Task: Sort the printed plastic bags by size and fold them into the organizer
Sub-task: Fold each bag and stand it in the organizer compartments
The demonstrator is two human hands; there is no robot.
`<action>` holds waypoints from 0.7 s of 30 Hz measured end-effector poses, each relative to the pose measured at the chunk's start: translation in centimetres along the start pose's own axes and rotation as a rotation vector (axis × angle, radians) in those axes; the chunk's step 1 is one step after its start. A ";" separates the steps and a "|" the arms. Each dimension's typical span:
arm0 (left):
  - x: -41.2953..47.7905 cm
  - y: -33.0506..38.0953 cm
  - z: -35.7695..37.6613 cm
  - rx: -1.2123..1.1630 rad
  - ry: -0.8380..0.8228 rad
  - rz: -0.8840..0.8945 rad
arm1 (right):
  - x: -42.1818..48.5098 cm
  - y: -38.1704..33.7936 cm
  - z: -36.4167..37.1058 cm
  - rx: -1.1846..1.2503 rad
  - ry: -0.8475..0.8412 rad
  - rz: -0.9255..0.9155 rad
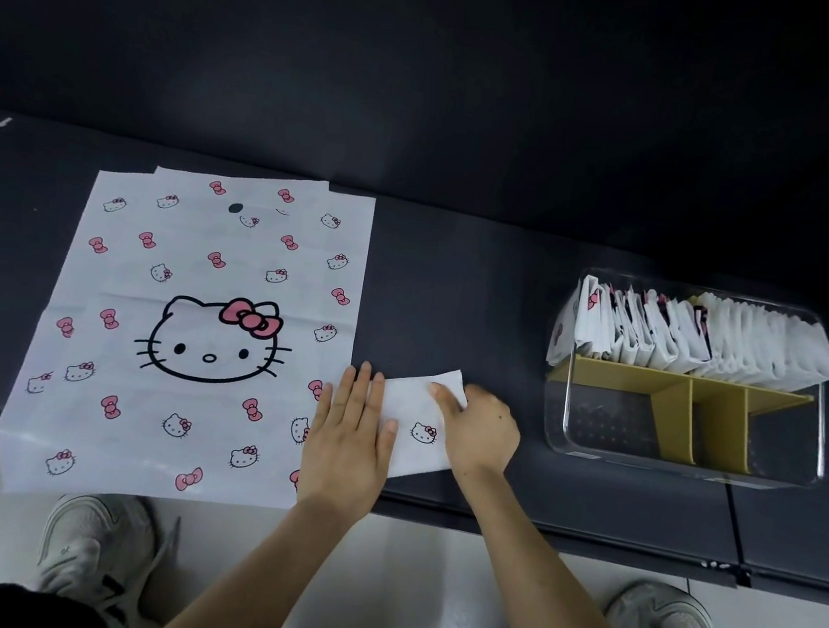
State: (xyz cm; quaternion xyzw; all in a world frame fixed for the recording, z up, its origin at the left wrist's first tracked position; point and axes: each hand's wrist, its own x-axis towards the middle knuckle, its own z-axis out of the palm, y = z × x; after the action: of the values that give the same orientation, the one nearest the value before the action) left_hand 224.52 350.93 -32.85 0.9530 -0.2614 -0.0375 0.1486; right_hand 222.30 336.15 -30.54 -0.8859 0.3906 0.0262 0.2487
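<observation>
Presses the folded bag point(417, 407) flat at the near edge of the table point(456, 292) under the straight-fingered left hand point(349, 440), pinches its far corner in the curled fingers point(444, 394) of the right hand point(479, 432), and faces the organizer point(596, 427) well apart to the right, nearer the right hand.

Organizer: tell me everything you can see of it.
The organizer is a clear plastic box with rounded corners, standing upright on the dark table, right of the right hand. Tan dividers split it into a long far row and three near cells. Folded white bags stand packed in the far row only. Nothing else touches it.
</observation>
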 end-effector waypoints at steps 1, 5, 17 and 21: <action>0.1 0.1 0.1 -0.003 0.007 -0.001 | 0.1 -0.1 0.0 -0.014 -0.017 0.002; -0.1 0.1 0.4 0.030 -0.001 0.000 | -0.7 -0.1 -0.1 -0.157 0.302 -0.182; -0.1 -0.1 0.8 0.086 -0.027 -0.003 | -1.8 4.0 0.7 -0.472 0.013 -0.536; 0.0 0.0 0.7 0.097 -0.049 0.003 | -0.5 1.1 -0.8 -0.365 0.015 -0.562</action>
State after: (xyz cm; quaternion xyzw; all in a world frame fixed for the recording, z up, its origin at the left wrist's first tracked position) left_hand 224.41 350.78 -33.51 0.9574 -0.2681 -0.0479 0.0959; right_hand 221.04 335.49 -30.17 -0.9891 0.1215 0.0197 0.0804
